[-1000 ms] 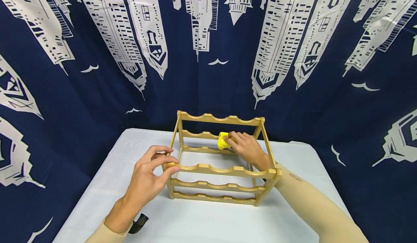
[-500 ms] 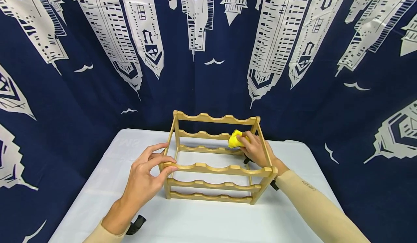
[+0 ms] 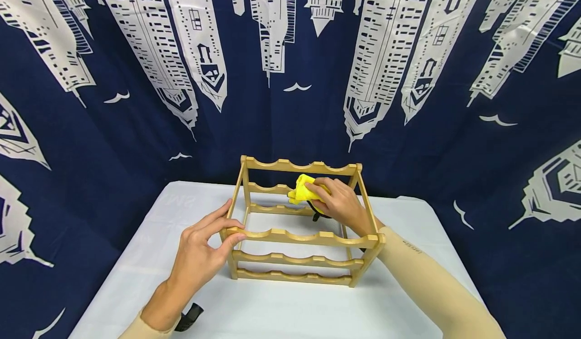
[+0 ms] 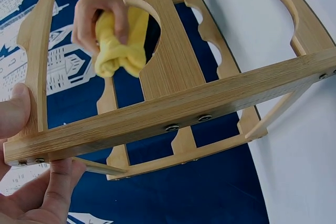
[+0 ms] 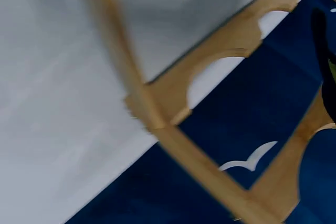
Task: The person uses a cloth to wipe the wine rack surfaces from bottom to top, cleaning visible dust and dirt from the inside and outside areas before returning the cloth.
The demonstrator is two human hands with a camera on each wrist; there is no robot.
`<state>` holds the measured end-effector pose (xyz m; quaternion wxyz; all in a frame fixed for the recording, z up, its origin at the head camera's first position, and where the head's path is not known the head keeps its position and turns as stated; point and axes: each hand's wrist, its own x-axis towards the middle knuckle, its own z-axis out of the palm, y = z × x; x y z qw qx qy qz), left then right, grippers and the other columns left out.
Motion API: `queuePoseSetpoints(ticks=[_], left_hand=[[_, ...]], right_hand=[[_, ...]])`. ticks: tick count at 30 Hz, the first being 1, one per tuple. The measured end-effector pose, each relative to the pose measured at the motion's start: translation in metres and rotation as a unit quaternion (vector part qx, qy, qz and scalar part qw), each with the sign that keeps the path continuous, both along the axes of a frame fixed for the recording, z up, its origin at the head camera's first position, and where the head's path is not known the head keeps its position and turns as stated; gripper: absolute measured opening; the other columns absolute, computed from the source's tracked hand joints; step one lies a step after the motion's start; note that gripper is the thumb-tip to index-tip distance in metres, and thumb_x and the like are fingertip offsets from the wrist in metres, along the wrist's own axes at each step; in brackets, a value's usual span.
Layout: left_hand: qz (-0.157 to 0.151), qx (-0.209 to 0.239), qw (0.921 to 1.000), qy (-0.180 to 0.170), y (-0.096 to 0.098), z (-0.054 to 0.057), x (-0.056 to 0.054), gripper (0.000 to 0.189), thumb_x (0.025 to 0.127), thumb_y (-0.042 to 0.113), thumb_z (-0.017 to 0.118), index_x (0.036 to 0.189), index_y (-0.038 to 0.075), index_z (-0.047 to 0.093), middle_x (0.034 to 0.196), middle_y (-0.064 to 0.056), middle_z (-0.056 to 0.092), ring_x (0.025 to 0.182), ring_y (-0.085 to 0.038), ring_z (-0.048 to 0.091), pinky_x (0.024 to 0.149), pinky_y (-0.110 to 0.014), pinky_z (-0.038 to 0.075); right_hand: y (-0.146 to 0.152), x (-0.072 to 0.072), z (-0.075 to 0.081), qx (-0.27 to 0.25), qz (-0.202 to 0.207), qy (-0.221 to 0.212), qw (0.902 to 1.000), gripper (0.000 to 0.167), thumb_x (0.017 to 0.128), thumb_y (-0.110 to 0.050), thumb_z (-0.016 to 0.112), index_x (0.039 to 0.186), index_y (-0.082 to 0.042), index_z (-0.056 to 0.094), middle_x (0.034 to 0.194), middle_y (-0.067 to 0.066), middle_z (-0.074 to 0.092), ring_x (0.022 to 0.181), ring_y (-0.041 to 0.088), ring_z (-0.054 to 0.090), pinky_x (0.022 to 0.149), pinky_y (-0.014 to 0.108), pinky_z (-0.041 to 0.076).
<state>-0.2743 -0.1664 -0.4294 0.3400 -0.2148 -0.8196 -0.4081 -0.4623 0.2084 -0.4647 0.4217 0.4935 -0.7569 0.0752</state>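
A light wooden wine rack with scalloped rails point(image 3: 299, 236) stands on the white-covered table. My left hand point(image 3: 201, 250) holds its near left top corner, thumb in front and fingers over the frame; the left wrist view shows the fingers point(image 4: 55, 187) around the corner. My right hand point(image 3: 342, 205) reaches inside the rack and grips a bunched yellow cloth point(image 3: 305, 187) at the far middle rail. The cloth point(image 4: 123, 45) also shows through the frame in the left wrist view. In the right wrist view the right hand is out of sight; rails point(image 5: 226, 45) fill much of it.
A black strap end point(image 3: 189, 317) hangs by the left wrist. Another dark strap point(image 3: 316, 211) shows below the right hand. Behind the table point(image 3: 181, 208) hangs a navy curtain point(image 3: 272, 127) with a white skyline print.
The right hand with the cloth went right along the far rail, then back left to about the rail's middle. My left hand keeps its hold on the rack's corner.
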Motion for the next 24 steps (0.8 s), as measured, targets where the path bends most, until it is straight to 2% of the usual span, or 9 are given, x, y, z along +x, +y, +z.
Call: queuePoseSetpoints(ticks=[4,10,13,16,18,21,24], left_hand=[[-0.003,0.003,1.0,0.001,-0.001,0.0,0.0,0.033,0.085,0.007,0.105,0.106,0.027,0.09,0.149,-0.017,0.081,0.13,-0.039,0.084,0.12,-0.006,0.047],[-0.004,0.006,0.9999,-0.009,-0.001,0.0,0.0,0.033,0.085,0.006,0.105,0.106,0.027,0.09,0.148,-0.018,0.081,0.131,-0.04,0.083,0.121,-0.007,0.048],[-0.005,0.006,0.9998,-0.017,-0.001,-0.001,-0.002,0.032,0.085,0.007,0.105,0.106,0.026,0.09,0.149,-0.018,0.081,0.131,-0.04,0.083,0.121,-0.007,0.048],[-0.007,0.004,0.9998,-0.019,-0.001,-0.001,-0.001,0.033,0.085,0.006,0.105,0.106,0.027,0.09,0.149,-0.017,0.081,0.131,-0.04,0.083,0.12,-0.007,0.048],[-0.007,0.003,0.9998,-0.017,-0.001,-0.002,-0.001,0.034,0.085,0.006,0.105,0.107,0.027,0.09,0.149,-0.016,0.081,0.131,-0.041,0.083,0.121,-0.008,0.048],[-0.005,-0.001,0.9999,-0.012,-0.002,-0.002,-0.001,0.034,0.085,0.006,0.105,0.107,0.028,0.09,0.148,-0.015,0.082,0.132,-0.041,0.083,0.121,-0.008,0.048],[-0.003,-0.005,0.9999,-0.009,-0.003,-0.002,-0.002,0.034,0.084,0.007,0.105,0.106,0.027,0.09,0.147,-0.016,0.082,0.13,-0.041,0.084,0.12,-0.008,0.048]], right_hand=[[-0.014,-0.005,0.009,0.001,0.009,0.004,1.0,0.042,0.111,-0.022,0.082,0.151,-0.009,0.074,0.127,0.016,0.078,0.098,0.03,0.075,0.079,0.038,0.065],[-0.03,-0.016,0.02,0.01,0.036,0.018,0.9991,0.048,0.109,-0.021,0.086,0.153,-0.008,0.073,0.129,0.015,0.079,0.112,0.032,0.078,0.092,0.041,0.068],[-0.038,-0.023,0.021,0.015,0.049,0.031,0.9982,0.042,0.115,-0.024,0.078,0.153,-0.007,0.073,0.13,0.015,0.079,0.113,0.031,0.078,0.094,0.041,0.068],[-0.043,-0.029,0.018,0.011,0.061,0.052,0.9967,0.036,0.121,-0.027,0.067,0.15,-0.007,0.074,0.127,0.015,0.079,0.11,0.029,0.078,0.09,0.041,0.068],[-0.046,-0.032,0.016,0.001,0.064,0.067,0.9957,0.036,0.122,-0.029,0.064,0.149,-0.008,0.076,0.126,0.014,0.08,0.108,0.029,0.078,0.088,0.04,0.067],[-0.052,-0.038,0.015,-0.012,0.059,0.091,0.994,0.036,0.119,-0.026,0.07,0.151,-0.01,0.076,0.125,0.013,0.082,0.103,0.028,0.079,0.085,0.039,0.066],[-0.057,-0.043,0.014,-0.013,0.035,0.113,0.9928,0.044,0.111,-0.024,0.082,0.153,-0.013,0.076,0.124,0.011,0.083,0.096,0.027,0.077,0.081,0.038,0.062]])
